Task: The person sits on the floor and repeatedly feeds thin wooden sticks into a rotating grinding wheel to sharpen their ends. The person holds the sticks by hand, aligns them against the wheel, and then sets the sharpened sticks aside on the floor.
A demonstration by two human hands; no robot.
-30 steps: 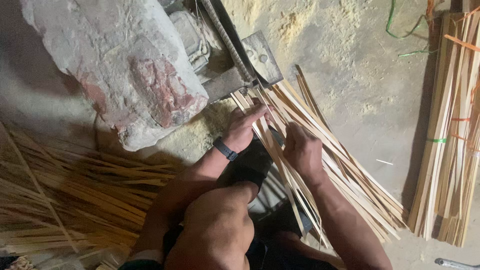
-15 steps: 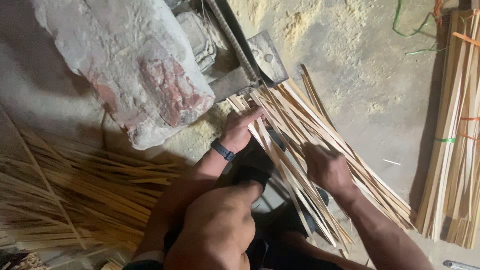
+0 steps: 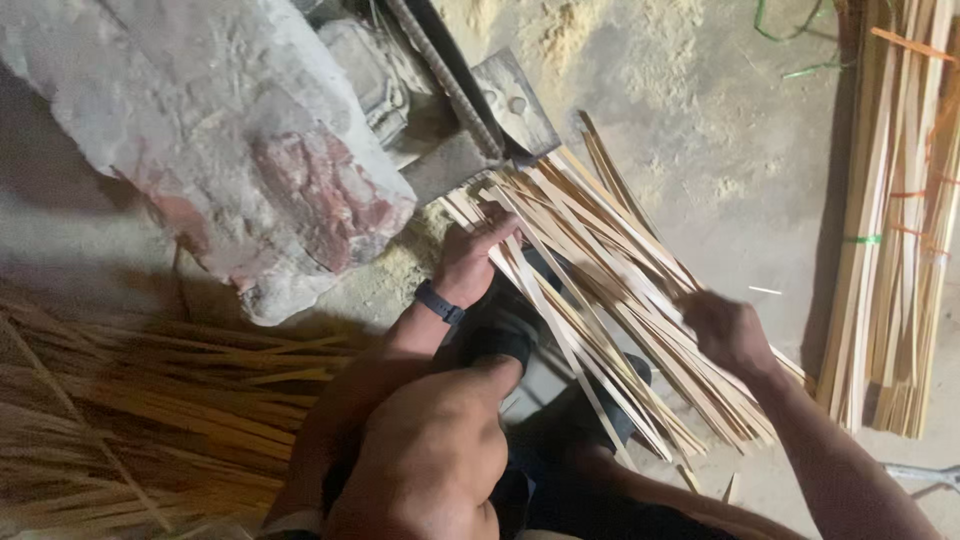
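Observation:
A fan of long pale bamboo strips (image 3: 600,270) lies on the floor in front of me, its far ends against a grey metal plate (image 3: 515,100). My left hand (image 3: 470,255), with a dark band on the wrist, holds the strips down near that plate, fingers laid over them. My right hand (image 3: 725,330) is blurred at the right edge of the fan, with its fingers curled over some strips. My bent knee (image 3: 430,460) fills the bottom middle and hides the near ends of several strips.
A big rough stone block (image 3: 230,140) lies at the upper left beside a ribbed metal bar (image 3: 440,70). Thin yellow fibres (image 3: 130,400) are heaped at the left. A tied bundle of strips (image 3: 900,220) lies along the right edge. Sawdust covers the floor at the top.
My right hand has slid right and toward me along the strips, from the middle of the fan to its right edge. My left hand has stayed near the metal plate.

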